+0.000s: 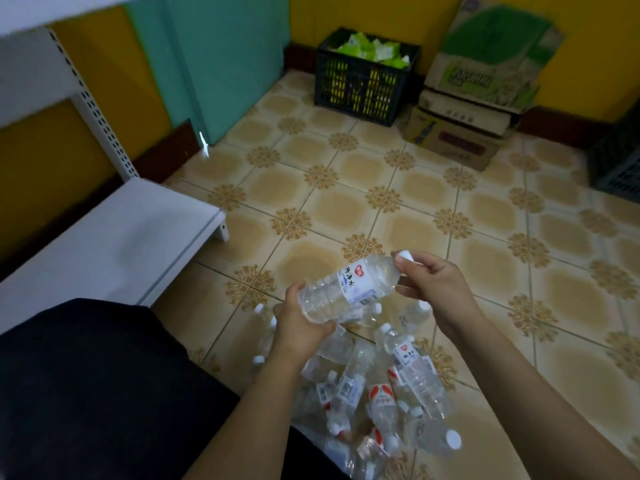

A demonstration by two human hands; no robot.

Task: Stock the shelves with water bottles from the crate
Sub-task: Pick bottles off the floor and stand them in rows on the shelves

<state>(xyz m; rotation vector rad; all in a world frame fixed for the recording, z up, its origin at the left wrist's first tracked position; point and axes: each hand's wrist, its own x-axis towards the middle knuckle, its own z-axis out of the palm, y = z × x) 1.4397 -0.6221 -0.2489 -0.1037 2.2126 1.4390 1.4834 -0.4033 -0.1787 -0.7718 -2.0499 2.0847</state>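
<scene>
Dark trousers (86, 393) fill my lower left. Above a heap of bottles (381, 386) on the tiled floor (485, 237), my left hand (298, 323) curls round the base of a water bottle (349, 289) held slantwise, while my right hand (429, 282) pinches its white cap end. Left of them lies the bare white shelf (104, 244); a black crate (363, 77) stands by the far wall.

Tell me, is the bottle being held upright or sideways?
Sideways: the bottle lies tilted, base in the left hand, white cap end pinched by the right hand.
</scene>
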